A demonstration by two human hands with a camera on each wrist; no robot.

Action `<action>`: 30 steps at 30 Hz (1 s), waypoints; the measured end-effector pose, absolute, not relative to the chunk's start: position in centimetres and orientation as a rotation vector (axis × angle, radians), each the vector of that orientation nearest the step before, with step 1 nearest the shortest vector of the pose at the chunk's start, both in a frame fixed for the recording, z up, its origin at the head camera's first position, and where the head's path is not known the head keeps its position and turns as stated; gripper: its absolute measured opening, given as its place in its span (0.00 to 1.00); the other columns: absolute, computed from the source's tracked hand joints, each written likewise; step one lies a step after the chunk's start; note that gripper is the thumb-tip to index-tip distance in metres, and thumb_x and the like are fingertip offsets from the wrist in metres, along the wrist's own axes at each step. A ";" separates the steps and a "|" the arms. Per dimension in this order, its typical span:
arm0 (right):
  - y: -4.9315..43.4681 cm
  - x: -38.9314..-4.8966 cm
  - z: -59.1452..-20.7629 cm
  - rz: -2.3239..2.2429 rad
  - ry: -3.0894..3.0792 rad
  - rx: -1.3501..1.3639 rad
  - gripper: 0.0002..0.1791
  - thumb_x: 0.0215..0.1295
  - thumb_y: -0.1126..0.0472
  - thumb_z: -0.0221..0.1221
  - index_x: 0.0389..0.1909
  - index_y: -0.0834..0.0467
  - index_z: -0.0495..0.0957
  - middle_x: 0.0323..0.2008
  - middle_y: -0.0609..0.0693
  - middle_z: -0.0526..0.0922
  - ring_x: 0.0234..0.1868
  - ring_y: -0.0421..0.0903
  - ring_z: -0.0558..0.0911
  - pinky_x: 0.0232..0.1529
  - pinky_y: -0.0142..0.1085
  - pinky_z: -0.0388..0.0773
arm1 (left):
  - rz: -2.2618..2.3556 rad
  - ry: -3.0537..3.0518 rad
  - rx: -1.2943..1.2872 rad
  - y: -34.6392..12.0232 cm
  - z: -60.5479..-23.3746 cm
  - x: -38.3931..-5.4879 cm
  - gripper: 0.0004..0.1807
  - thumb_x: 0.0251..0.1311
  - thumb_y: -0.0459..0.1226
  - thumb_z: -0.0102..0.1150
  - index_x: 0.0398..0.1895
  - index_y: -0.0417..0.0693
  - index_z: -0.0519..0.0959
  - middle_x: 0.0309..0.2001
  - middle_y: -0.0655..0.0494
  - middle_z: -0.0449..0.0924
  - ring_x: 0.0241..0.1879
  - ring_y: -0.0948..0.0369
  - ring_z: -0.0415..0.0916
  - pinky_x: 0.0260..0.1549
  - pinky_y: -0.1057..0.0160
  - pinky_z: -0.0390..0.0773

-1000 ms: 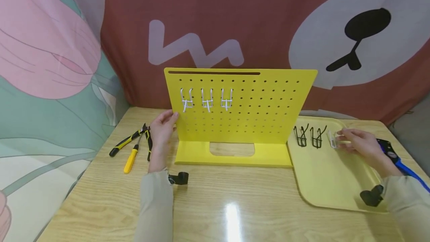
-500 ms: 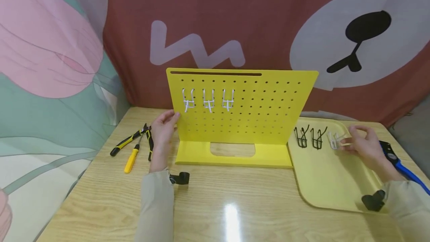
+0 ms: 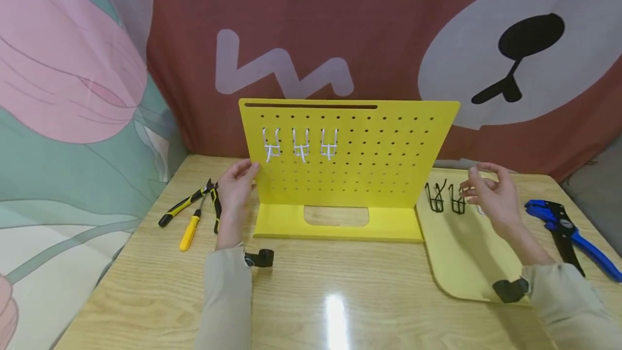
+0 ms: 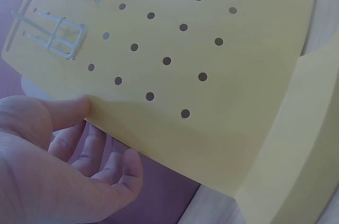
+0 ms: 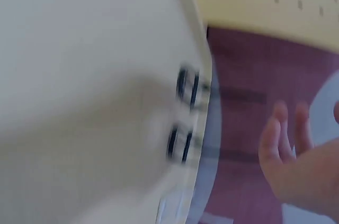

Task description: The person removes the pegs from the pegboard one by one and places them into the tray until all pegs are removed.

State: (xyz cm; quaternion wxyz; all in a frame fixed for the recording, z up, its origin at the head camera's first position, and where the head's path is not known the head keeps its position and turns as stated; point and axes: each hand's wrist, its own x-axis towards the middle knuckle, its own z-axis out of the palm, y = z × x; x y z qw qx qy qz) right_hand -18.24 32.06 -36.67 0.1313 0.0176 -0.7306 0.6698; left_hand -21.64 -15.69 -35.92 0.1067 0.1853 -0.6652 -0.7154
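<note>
A yellow pegboard (image 3: 379, 177) stands upright on its base, with three white wire hooks (image 3: 301, 146) hung in a row at its upper left. My left hand (image 3: 234, 190) grips the board's left edge, thumb on the front face and fingers behind, as the left wrist view shows. Over the pale yellow tray (image 3: 466, 263), my right hand (image 3: 498, 201) is raised with loosely bent fingers and nothing in them. Beside its fingertips lie two black wire hooks (image 3: 435, 197) in the tray. A white hook (image 5: 172, 203) lies there too, mostly hidden by the hand in the head view.
Left of the board lie cutting pliers (image 3: 182, 207) with black and yellow handles and a yellow screwdriver (image 3: 189, 233). A blue wire stripper (image 3: 566, 226) rests on the wooden table (image 3: 301, 290) at the tray's right. A printed cloth hangs behind.
My right hand has let go of the white hook, which stays in the tray, then moved left and up towards the black hooks. My left hand keeps its place on the board.
</note>
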 end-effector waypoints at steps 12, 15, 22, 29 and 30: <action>22.3 -18.7 -36.2 1.835 -1.838 -0.007 0.06 0.66 0.65 0.59 0.42 0.61 0.76 0.28 0.46 0.83 0.23 0.37 0.81 0.24 0.25 0.76 | -2.078 -1.945 0.555 -16.2 -36.2 -21.4 0.16 0.62 0.38 0.63 0.51 0.42 0.80 0.40 0.58 0.78 0.38 0.65 0.73 0.43 0.59 0.76; 20.3 -18.5 -35.6 1.920 -1.809 0.038 0.03 0.66 0.65 0.59 0.38 0.60 0.78 0.27 0.49 0.83 0.23 0.40 0.82 0.24 0.27 0.77 | -2.080 -1.957 0.546 -16.2 -36.2 -21.5 0.16 0.62 0.39 0.62 0.51 0.43 0.79 0.40 0.58 0.77 0.38 0.65 0.73 0.45 0.57 0.75; 16.1 -18.4 -34.9 2.002 -1.936 0.257 0.14 0.69 0.63 0.57 0.41 0.74 0.75 0.25 0.48 0.83 0.25 0.41 0.82 0.28 0.30 0.80 | -2.101 -1.952 0.544 -15.8 -36.2 -21.8 0.17 0.62 0.39 0.63 0.52 0.43 0.79 0.41 0.57 0.77 0.39 0.65 0.73 0.48 0.55 0.75; 12.5 -18.9 -34.3 1.980 -2.076 0.446 0.14 0.69 0.66 0.56 0.42 0.76 0.75 0.25 0.46 0.82 0.26 0.41 0.81 0.29 0.32 0.80 | -2.102 -1.944 0.569 -15.6 -36.0 -21.7 0.16 0.62 0.39 0.63 0.52 0.43 0.79 0.40 0.58 0.76 0.39 0.65 0.72 0.44 0.59 0.75; 12.0 -18.9 -34.2 1.980 -2.080 0.457 0.13 0.69 0.66 0.56 0.42 0.76 0.76 0.25 0.46 0.82 0.26 0.41 0.81 0.29 0.33 0.80 | -2.105 -1.944 0.569 -15.5 -36.0 -21.6 0.16 0.62 0.39 0.63 0.51 0.43 0.79 0.40 0.58 0.76 0.38 0.65 0.72 0.43 0.60 0.75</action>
